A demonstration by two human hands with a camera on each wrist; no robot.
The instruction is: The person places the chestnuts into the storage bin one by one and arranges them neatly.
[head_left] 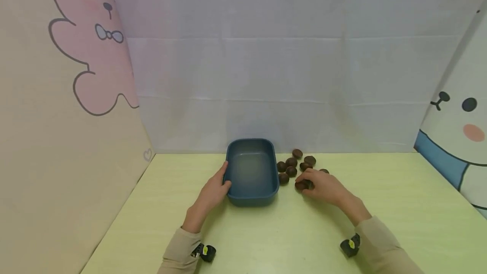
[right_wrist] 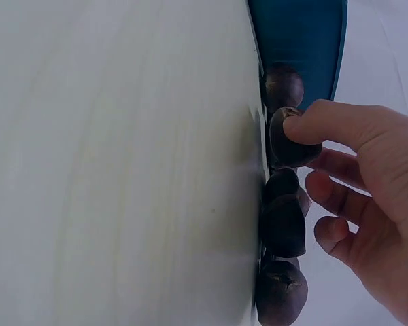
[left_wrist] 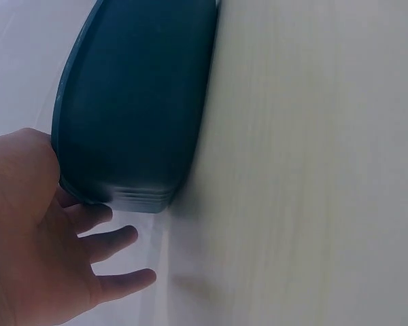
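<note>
Head view shows 1 rounded, dark-brown chestnut (head_left: pixel 301 186) to the right of the blue bin (head_left: pixel 251 201), beside a loose cluster of similar chestnuts (head_left: pixel 291 162) on the pale yellow-green table (head_left: pixel 289 240). The right hand (head_left: pixel 324 185) pinches it between thumb and fingertip; the left hand (head_left: pixel 210 192) grips the bin's left rim, 3 fingers spread apart.

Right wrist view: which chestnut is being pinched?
The chestnut directly under the thumb of the right hand, the only one between thumb and fingers; the other chestnuts lie outside that grip.
</note>
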